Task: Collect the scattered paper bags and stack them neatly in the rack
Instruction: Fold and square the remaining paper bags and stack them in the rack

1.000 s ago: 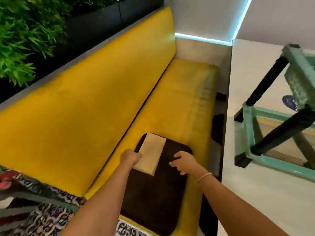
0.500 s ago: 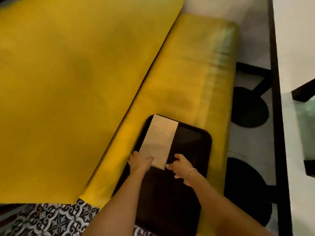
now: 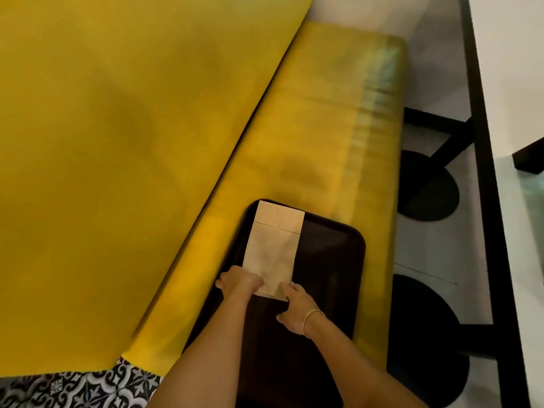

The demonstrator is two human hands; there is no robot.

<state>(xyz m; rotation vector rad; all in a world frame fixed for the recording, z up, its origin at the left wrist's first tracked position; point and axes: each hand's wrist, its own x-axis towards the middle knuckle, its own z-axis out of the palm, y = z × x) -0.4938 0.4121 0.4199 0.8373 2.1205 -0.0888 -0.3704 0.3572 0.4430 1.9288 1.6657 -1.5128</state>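
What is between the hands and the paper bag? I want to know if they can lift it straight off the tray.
Nothing visible. The left hand and right hand both touch the near end of the bag, which lies flat on the dark tray with nothing on top of it.

the view is dim and warm with soft, even light, the whole picture slightly smeared by motion blur, strongest on the yellow backrest (image 3: 117, 142) and the seat cushion's (image 3: 338, 128) streaked far edge, while wide-angle distortion bends straight lines near the borders.
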